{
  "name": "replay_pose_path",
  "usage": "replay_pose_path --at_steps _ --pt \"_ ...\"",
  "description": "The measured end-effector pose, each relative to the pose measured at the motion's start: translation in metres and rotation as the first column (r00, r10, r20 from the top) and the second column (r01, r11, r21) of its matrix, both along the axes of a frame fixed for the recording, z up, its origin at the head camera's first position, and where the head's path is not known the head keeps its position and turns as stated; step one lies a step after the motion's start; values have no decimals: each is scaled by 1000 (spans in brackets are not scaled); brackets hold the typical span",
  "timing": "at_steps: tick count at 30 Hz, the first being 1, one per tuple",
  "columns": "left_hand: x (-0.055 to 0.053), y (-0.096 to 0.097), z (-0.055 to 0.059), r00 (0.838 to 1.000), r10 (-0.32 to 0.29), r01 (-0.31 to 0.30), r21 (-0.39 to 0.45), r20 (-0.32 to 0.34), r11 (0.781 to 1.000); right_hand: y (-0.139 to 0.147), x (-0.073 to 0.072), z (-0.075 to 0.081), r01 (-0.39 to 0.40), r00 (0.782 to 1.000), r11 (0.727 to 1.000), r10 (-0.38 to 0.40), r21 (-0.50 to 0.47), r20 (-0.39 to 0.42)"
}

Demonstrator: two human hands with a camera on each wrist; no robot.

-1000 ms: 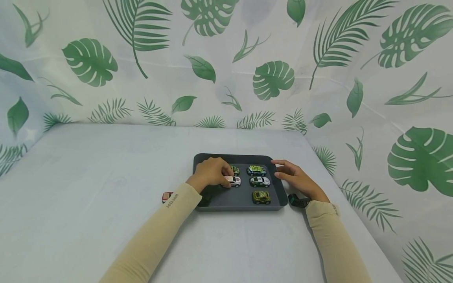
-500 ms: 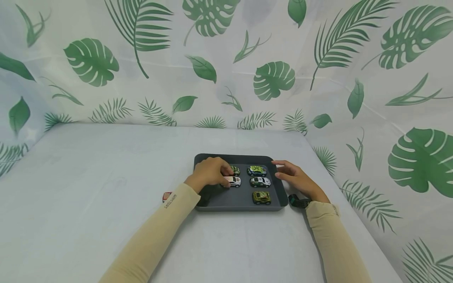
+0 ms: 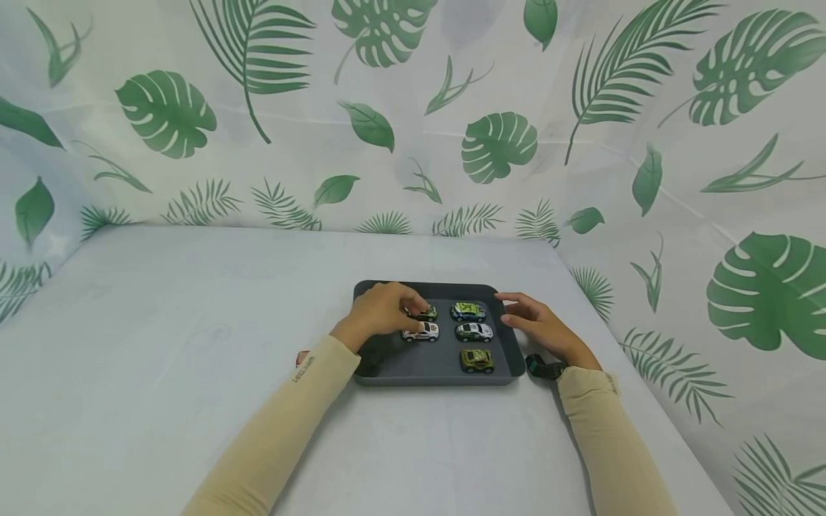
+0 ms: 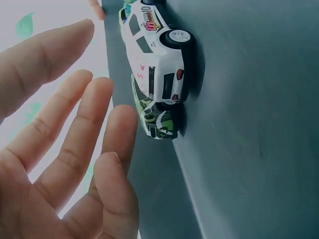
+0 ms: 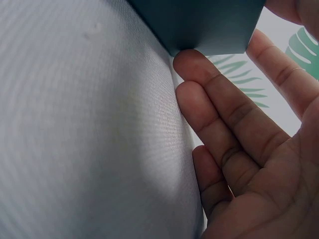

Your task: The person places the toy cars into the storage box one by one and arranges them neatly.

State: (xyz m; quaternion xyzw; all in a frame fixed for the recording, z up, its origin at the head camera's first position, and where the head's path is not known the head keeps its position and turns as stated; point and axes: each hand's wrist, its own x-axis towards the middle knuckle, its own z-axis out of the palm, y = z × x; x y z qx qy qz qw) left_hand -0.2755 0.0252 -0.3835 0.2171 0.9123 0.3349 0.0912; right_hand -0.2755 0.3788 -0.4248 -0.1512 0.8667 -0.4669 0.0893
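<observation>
My left hand (image 3: 381, 312) hovers over the left part of a dark grey tray (image 3: 439, 379), thumb and fingers spread with nothing between them. Just below its fingertips stands a white toy car (image 3: 422, 334) with pink markings. Behind that one is a green camouflage toy car (image 3: 429, 314), partly covered by the hand. In the left wrist view the fingers (image 4: 75, 134) are apart from the white car. At the tray's right wall, my right hand (image 3: 538, 326) holds the rim, thumb on the inner side and fingers (image 5: 199, 69) along the outside at the bottom corner.
On the tray's right side stand a yellow-green toy car (image 3: 468, 311), a white and green one (image 3: 474, 332) and an olive camouflage one (image 3: 477, 360). A red toy car (image 3: 302, 357) lies on the table left of the tray, mostly behind the left sleeve.
My left hand has let go of the white toy car and lifted slightly up and back, uncovering more of it. The right hand and the tray have not moved.
</observation>
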Motion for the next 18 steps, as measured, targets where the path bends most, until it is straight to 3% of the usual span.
replay_pose_path --at_steps 10,18 --pt "-3 -9 2 997 -75 70 135 35 988 0 0 0 -3 1000 1000 3 5 -7" --pt "-2 -16 9 985 -159 132 297 69 946 0 0 0 6 1000 1000 -6 4 -1"
